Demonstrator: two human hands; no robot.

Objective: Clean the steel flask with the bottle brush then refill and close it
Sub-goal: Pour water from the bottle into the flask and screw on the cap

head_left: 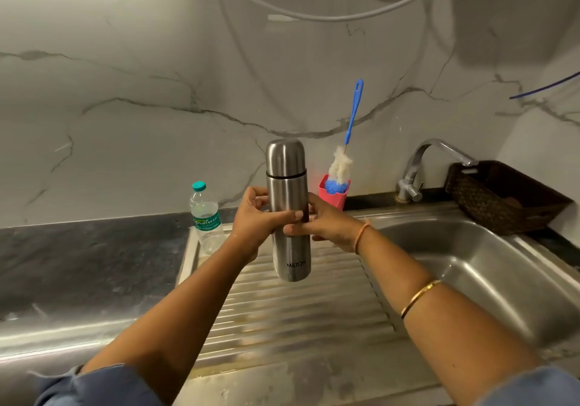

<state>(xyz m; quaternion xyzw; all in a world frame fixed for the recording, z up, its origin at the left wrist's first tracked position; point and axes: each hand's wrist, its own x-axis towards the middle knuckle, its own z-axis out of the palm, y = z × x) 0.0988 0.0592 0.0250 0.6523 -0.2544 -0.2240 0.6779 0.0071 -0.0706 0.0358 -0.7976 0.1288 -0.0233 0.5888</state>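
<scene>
At centre frame, above the ribbed drainboard point(298, 311), I hold the steel flask point(292, 248) upright and clear of the surface, its domed cap point(285, 154) seated on top. My left hand point(254, 220) grips the mid-body from the left, thumb across the front and fingers curled behind. My right hand point(326, 227) grips the same band from the right, thumb on the front. Handling assessment: the polished wall is rigid and will not yield under grip, but it is smooth and likely slippery once wet, so a full wrap at mid-body is the secure hold. Weight cannot be judged, as the contents are not visible. To open, one hand should hold the body while the other takes the cap above the dark seam. The bottle brush point(343, 158) stands head-down in a pink holder point(332, 197) just right of the flask. The sink basin point(470, 264) lies at right frame, and a plastic water bottle point(205, 217) at left.
</scene>
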